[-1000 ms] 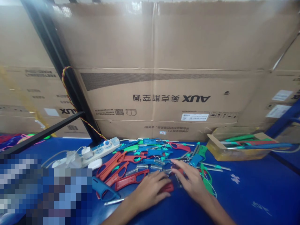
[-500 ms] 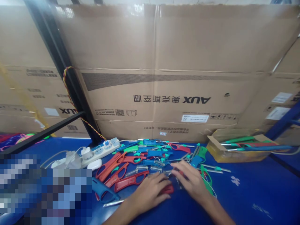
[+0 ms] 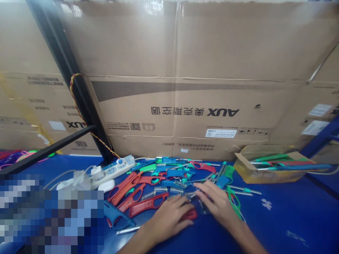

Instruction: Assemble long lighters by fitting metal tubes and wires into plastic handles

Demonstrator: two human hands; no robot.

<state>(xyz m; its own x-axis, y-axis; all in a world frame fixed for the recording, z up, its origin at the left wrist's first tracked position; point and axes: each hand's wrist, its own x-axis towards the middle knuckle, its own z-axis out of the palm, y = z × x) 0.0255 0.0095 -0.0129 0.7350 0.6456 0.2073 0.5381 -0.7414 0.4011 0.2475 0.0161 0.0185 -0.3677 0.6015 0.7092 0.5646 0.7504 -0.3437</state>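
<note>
**Two hands at a pile of coloured plastic handles, most of them loose**

A person's hands rest on a blue table (image 3: 280, 222) at the near edge of a heap of plastic handle pieces (image 3: 148, 181) in red, blue and green, mixed with thin metal tubes (image 3: 243, 190).

The left hand (image 3: 169, 217) lies over a red handle piece (image 3: 191, 214), fingers loosely curled and close together. Whether they grip it or only cover it cannot be told. The right hand (image 3: 215, 204) lies flat just beside it, fingers slightly apart, fingertips touching small parts in the heap.

To the right, well apart from the hands, a shallow cardboard tray (image 3: 265, 174) holds a few long green, red and blue pieces (image 3: 278, 161).

Judged from this, only a small share has been set aside and the bulk of the heap is left.

A white power strip (image 3: 116, 167) lies to the left, and large cardboard boxes (image 3: 185, 70) stand behind the table.
</note>
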